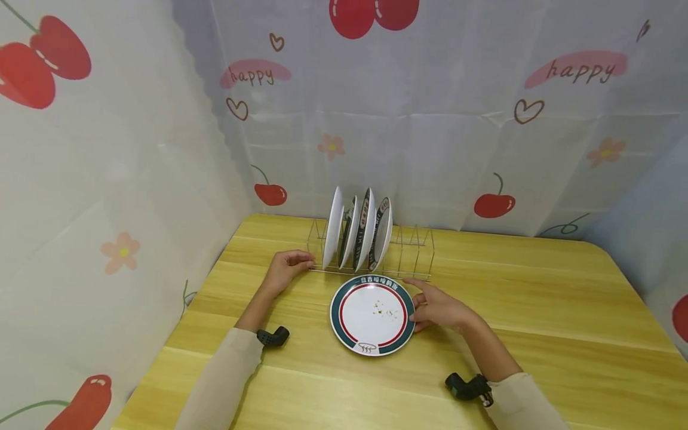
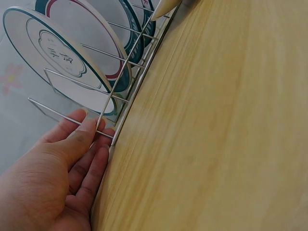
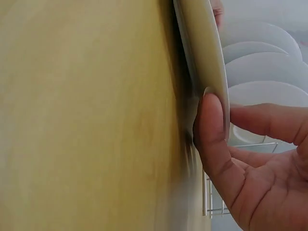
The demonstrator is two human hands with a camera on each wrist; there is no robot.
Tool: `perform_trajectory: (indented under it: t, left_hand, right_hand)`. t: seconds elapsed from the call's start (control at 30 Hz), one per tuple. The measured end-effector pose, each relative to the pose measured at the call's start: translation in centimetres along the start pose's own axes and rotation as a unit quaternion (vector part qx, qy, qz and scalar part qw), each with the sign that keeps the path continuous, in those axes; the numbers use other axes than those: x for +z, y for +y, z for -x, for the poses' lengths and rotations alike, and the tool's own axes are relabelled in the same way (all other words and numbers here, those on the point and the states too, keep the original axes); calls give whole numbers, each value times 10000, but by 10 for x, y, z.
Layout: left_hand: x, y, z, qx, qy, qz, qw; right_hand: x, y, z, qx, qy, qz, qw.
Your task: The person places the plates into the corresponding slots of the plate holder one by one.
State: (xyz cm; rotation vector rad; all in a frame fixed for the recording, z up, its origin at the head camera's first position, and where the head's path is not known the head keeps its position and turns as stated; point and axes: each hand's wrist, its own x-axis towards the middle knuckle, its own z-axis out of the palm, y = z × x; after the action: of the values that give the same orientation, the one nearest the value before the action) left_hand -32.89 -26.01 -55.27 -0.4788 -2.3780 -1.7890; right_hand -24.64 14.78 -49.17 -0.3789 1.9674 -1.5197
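Note:
My left hand (image 1: 285, 270) pinches the left front end of a wire dish rack (image 2: 127, 60), thumb and fingertips on its thin metal wire. Several plates stand on edge in the rack's left part; the leftmost (image 1: 333, 230) shows a white face in the head view. Just in front of the rack, my right hand (image 1: 441, 307) grips the right rim of a white plate (image 1: 371, 319) with a dark green border and a red ring. In the right wrist view the thumb (image 3: 211, 118) lies on one side of this plate's edge, the index finger on the other.
A wood-grain table (image 1: 537, 322) lies under everything. Behind it and at the left hang white curtains (image 1: 419, 143) printed with cherries, hearts and flowers. The rack's right slots (image 1: 414, 245) hold no plates. A dark wrist camera (image 1: 467, 387) sits at each sleeve.

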Motion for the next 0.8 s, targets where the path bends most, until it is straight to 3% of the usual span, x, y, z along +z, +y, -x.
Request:
perform_trajectory:
  t: [0.47,0.8]
  left_hand:
    - [-1,1,1,72,-3,-16,10000]
    - [-1,2,1,92,-24,12,10000]
  right_hand:
    - [-16,2,4,-125,-561,-788,9952]
    - [-29,-8,14,-288,-259,-726,9966]
